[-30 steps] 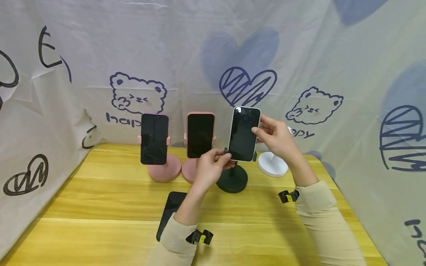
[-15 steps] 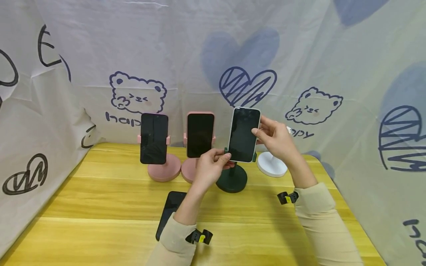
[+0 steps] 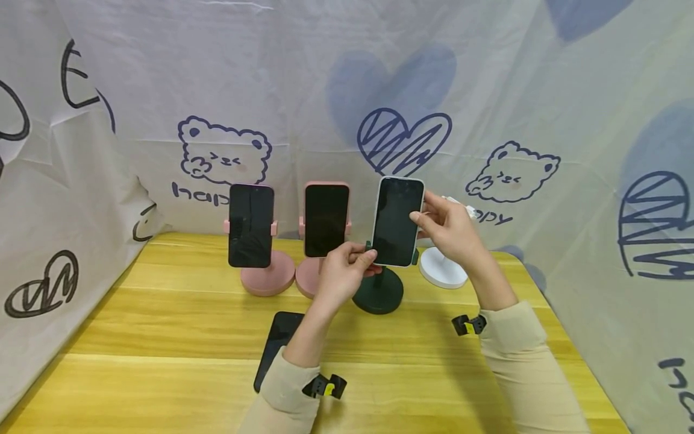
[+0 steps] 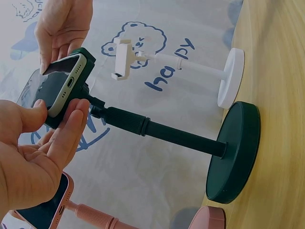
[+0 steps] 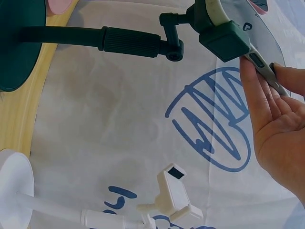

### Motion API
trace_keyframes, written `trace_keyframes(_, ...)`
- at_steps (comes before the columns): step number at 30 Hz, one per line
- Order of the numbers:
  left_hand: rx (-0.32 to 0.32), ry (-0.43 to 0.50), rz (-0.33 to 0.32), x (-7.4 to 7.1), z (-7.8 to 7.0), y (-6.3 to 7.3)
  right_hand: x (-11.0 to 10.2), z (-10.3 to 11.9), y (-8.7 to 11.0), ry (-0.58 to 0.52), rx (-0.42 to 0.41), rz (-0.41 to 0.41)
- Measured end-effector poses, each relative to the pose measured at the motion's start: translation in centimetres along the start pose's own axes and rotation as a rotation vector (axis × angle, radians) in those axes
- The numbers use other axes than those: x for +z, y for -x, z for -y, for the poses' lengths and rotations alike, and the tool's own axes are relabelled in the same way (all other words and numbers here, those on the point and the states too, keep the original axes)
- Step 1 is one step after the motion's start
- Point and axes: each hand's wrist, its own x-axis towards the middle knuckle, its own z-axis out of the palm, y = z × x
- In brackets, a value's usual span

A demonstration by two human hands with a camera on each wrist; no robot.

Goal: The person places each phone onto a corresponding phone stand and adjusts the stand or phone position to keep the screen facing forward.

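Phone [image 3: 398,221] pinched by left hand [image 3: 343,269] at 8 o'clock and right hand [image 3: 451,226] at 3, within green clamp [image 5: 224,42]; possible slip or twist from uneven seating or early release.

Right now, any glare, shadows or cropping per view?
Head: soft shadow on the yellow wooden table, beside the beige right sleeve; faint streaky reflections on the black rectangular phone in the leftmost pink round-based stand. Left wrist: pale sheen on the screen of the white-edged black phone. Right wrist: white round-based stand cropped at the frame edge.
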Motion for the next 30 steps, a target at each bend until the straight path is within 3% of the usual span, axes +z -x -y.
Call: trace_keyframes(30, 0.013, -0.026, -0.007, -0.2, 0.1, 0.0, 1.1, -0.8, 1.1, -0.059, -0.056, -0.035)
